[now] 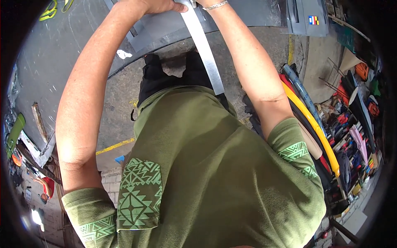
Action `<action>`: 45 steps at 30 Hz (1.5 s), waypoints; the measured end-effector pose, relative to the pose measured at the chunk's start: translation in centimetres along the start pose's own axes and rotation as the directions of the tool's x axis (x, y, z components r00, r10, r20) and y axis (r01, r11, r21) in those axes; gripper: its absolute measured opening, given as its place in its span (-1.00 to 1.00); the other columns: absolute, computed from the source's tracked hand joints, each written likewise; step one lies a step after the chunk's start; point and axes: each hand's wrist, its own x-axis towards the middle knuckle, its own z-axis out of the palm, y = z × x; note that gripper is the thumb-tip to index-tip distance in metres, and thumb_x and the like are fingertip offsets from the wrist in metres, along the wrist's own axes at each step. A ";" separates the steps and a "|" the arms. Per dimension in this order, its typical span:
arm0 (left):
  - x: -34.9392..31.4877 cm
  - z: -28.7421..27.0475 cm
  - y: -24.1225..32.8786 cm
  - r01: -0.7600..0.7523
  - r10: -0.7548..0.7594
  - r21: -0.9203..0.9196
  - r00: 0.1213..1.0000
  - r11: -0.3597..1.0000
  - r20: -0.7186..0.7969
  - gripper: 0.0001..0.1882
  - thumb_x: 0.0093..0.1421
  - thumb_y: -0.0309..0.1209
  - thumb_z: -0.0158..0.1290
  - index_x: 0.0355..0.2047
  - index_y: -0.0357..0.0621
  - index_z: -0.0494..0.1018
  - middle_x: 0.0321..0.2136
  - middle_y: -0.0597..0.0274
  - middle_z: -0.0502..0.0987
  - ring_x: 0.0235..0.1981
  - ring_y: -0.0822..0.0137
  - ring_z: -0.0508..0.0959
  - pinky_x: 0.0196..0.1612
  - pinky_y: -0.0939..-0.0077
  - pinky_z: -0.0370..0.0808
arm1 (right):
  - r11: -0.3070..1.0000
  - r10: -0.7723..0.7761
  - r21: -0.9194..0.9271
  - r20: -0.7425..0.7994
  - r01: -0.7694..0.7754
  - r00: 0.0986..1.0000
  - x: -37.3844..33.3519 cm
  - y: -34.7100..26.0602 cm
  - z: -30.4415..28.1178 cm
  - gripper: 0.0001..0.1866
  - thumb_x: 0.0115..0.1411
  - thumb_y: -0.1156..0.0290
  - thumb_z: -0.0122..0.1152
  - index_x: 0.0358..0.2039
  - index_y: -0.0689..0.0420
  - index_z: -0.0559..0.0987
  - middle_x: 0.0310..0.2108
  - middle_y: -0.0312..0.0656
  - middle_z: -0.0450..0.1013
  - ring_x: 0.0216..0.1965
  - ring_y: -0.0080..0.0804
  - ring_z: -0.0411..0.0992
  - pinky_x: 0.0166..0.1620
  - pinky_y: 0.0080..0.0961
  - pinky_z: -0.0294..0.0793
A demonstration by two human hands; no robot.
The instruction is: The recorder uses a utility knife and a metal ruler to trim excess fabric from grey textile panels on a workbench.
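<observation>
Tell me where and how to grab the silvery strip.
Likely by the lower end of the silvery strip, since it juts past the dark table toward the green shirt. Come from the shirt side, pinching across its narrow width.

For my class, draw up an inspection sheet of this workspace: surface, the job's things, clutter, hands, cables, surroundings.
Surface: dark grey work surface, marked with pale scratches.
Job's things: long, flat silvery strip, reaching past the surface's near edge toward the person.
Clutter: white scrap by the edge; yellow strap at upper left.
Hands: left hand has its thumb on the strip; right hand is mostly cut off, so its grip cannot be told.
Cables: nothing seen that is surely a cable.
Surroundings: yellow floor line; at right, a long yellow piece and a mixed pile.
</observation>
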 end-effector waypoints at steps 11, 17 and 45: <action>0.9 1.3 -0.6 -0.030 0.026 -0.071 0.999 0.997 -0.047 0.37 0.02 0.38 0.21 0.47 -0.45 -0.11 0.48 -0.33 -0.09 0.52 -0.25 -0.10 0.47 -0.15 0.03 | 0.511 -0.736 -0.569 0.098 0.645 0.670 4.2 3.2 0.3 -0.52 0.26 0.55 0.11 0.18 0.45 0.38 -0.26 0.25 0.50 -0.28 0.23 0.48 -0.17 -0.07 0.52; 1.3 2.0 -0.7 -0.001 0.004 0.022 0.992 1.000 -0.123 0.42 -0.06 0.46 0.22 0.46 -0.44 -0.06 0.49 -0.26 -0.08 0.52 -0.22 -0.09 0.43 -0.15 0.09 | 0.830 -0.522 0.209 -0.037 0.517 0.852 -1.5 -2.1 -2.8 -0.47 0.47 0.21 0.09 0.26 0.35 0.38 -0.43 -0.29 0.46 -0.70 -0.66 0.23 -0.59 -0.64 0.24; 1.7 4.6 -3.3 -0.219 0.123 -0.227 0.919 0.949 -0.376 0.51 -0.23 0.57 0.20 0.47 -0.32 -0.02 0.49 -0.23 -0.06 0.51 -0.21 -0.03 0.43 -0.22 0.10 | 0.766 -0.303 -0.576 0.068 0.285 0.951 -15.9 18.6 -8.4 -0.62 0.33 0.10 0.21 -0.15 0.22 0.59 -0.08 0.06 0.53 0.01 0.07 0.46 0.05 -0.15 0.44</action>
